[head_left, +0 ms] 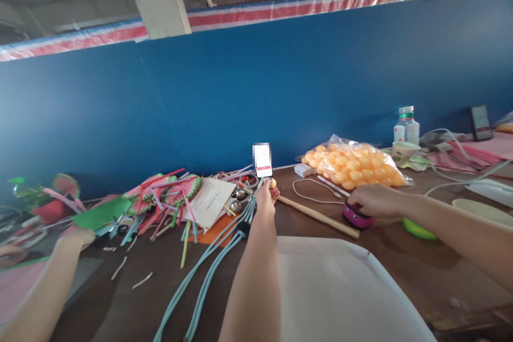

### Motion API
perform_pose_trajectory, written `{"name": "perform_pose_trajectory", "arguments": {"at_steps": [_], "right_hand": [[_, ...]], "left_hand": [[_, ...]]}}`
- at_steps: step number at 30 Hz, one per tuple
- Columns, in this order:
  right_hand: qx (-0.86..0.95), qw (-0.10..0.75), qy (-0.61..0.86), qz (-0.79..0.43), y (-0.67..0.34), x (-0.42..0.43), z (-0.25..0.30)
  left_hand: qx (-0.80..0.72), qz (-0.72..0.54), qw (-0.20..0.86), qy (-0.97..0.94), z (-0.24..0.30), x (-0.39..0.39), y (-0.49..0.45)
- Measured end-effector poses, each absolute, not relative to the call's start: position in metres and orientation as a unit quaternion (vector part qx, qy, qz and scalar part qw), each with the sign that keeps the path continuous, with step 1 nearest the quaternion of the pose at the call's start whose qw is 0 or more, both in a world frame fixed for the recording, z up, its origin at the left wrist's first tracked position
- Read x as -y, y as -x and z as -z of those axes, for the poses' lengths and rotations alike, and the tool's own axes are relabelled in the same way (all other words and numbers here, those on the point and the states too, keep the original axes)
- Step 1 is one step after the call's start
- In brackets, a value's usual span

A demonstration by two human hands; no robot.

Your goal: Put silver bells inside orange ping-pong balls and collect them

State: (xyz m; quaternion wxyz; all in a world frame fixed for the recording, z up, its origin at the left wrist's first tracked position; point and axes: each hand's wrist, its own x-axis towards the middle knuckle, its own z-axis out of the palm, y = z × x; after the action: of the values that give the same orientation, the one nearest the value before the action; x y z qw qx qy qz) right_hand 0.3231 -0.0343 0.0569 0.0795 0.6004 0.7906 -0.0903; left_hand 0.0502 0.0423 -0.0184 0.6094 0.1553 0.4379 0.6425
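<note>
My left hand (pixel 266 196) reaches forward over the middle of the table, fingers curled round a small yellow ball (pixel 273 183). Just beyond it a phone (pixel 263 160) stands upright with a lit screen. My right hand (pixel 365 201) grips a purple band-like object (pixel 358 218) from above; its exact kind is unclear. Between both hands lies a pale wooden stick (pixel 320 217), its far end close to my left fingers. Light-blue cords (pixel 208 262) with a black piece (pixel 242 229) run beside my left forearm. Shiny metal balls (pixel 235 206) lie left of that hand.
A clear bag of orange balls (pixel 355 164) lies behind my right hand. White cable (pixel 306 196), a bottle (pixel 406 125) and a bright green item (pixel 419 228) are nearby. Colourful paper strips (pixel 160 197) cover the left side, where another person's hand (pixel 78 236) rests. White sheet (pixel 340 283) lies in front.
</note>
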Motion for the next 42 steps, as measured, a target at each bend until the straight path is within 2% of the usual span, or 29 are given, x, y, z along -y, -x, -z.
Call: {"name": "perform_pose_trajectory", "arguments": {"at_steps": [8, 10, 12, 15, 21, 25, 28, 33, 36, 42], "right_hand": [[-0.763, -0.024, -0.64, 0.087, -0.344, 0.028, -0.041], [-0.748, -0.096, -0.649, 0.104, -0.346, 0.027, -0.042], [-0.735, -0.204, -0.632, 0.138, -0.343, 0.026, -0.047], [-0.706, -0.352, -0.566, 0.24, -0.32, 0.028, -0.061], [-0.581, -0.52, -0.422, 0.462, -0.228, 0.018, -0.07], [-0.467, -0.546, -0.344, 0.605, -0.177, -0.001, -0.062], [-0.403, -0.559, -0.332, 0.644, -0.153, -0.018, -0.049], [-0.317, -0.601, -0.338, 0.651, -0.135, -0.033, -0.014], [-0.286, -0.595, -0.352, 0.664, -0.135, -0.035, 0.003], [-0.273, -0.614, -0.392, 0.628, -0.142, -0.039, 0.01]], "left_hand": [[-0.443, -0.644, 0.604, -0.156, 0.018, -0.04, -0.05], [-0.438, -0.645, 0.608, -0.148, 0.018, -0.04, -0.051], [-0.429, -0.647, 0.616, -0.137, 0.017, -0.04, -0.051], [-0.412, -0.653, 0.625, -0.118, 0.016, -0.04, -0.051], [-0.381, -0.662, 0.638, -0.092, 0.013, -0.038, -0.049], [-0.351, -0.681, 0.636, -0.088, 0.013, -0.038, -0.048], [-0.344, -0.689, 0.635, -0.067, 0.012, -0.04, -0.046], [-0.355, -0.686, 0.634, -0.039, 0.01, -0.045, -0.046], [-0.367, -0.688, 0.624, -0.052, 0.011, -0.046, -0.047], [-0.376, -0.683, 0.616, -0.108, 0.013, -0.045, -0.05]]}}
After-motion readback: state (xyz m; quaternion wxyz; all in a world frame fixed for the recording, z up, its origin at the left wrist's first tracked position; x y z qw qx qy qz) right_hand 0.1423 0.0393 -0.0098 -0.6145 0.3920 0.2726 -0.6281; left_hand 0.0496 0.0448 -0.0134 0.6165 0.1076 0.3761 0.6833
